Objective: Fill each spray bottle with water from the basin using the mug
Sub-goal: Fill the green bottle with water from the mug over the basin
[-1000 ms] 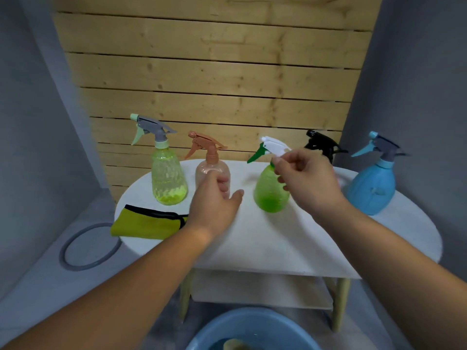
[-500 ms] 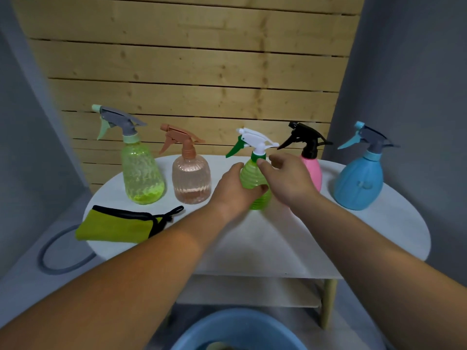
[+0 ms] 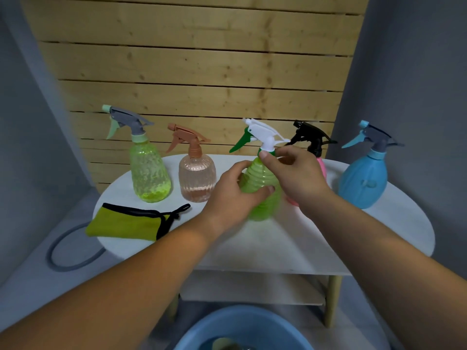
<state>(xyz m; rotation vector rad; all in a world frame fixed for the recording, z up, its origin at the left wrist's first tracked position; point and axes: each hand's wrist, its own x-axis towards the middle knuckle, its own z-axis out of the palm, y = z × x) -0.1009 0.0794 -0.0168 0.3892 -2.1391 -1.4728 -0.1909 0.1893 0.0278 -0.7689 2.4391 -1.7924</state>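
Note:
Several spray bottles stand in a row on the white oval table (image 3: pixel 379 238). My left hand (image 3: pixel 231 195) wraps the body of the green bottle (image 3: pixel 262 198) with the white and green sprayer. My right hand (image 3: pixel 295 178) pinches that bottle's neck collar just under the sprayer head. To the left stand a yellow-green bottle (image 3: pixel 149 173) and a peach bottle (image 3: pixel 197 178). A pink bottle with a black sprayer (image 3: pixel 313 140) is mostly hidden behind my right hand. A blue bottle (image 3: pixel 364 180) stands at the right. The blue basin (image 3: pixel 242 332) with water sits on the floor below; something pale lies in it.
A yellow-green pouch with black cord (image 3: pixel 134 221) lies on the table's left front. A grey ring (image 3: pixel 73 248) lies on the floor at the left. A wooden slat wall stands behind the table, and a lower shelf (image 3: pixel 252 289) runs under the top.
My left hand left the peach bottle and took hold of the green bottle's body. My right hand dropped from the sprayer head to the neck collar. The bottle now sits nearer to me.

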